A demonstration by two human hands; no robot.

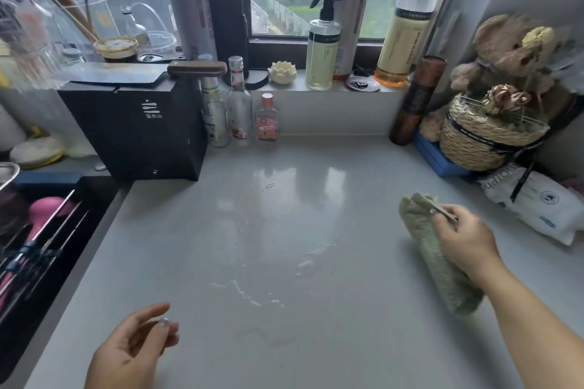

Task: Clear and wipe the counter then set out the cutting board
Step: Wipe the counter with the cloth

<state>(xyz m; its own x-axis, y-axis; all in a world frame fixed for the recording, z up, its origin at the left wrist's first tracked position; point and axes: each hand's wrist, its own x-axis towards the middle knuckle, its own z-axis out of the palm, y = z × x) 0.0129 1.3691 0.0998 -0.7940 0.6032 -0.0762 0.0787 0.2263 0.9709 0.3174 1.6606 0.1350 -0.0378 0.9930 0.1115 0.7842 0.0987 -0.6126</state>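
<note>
Now, right hand (461, 237) pinching a green cloth (433, 265) over the wet desk (196, 230).
Thumb and forefinger grip the cloth's upper edge; the rest trails under the forearm (524, 312) at the desk's right side. The left hand (132, 347) hovers near the front edge, fingers loosely curled, holding nothing. The grey desk shows water streaks (246, 294); a black box (139, 129) and bottles (239, 104) line the rear wall (331, 113).

Cloth (423, 230) partly hidden under right hand (464, 237); blurred plush toy (512, 50), perhaps a bear

Left hand (132, 346) hangs loosely curled; right hand (464, 237) pinches the cloth (422, 241).
</note>
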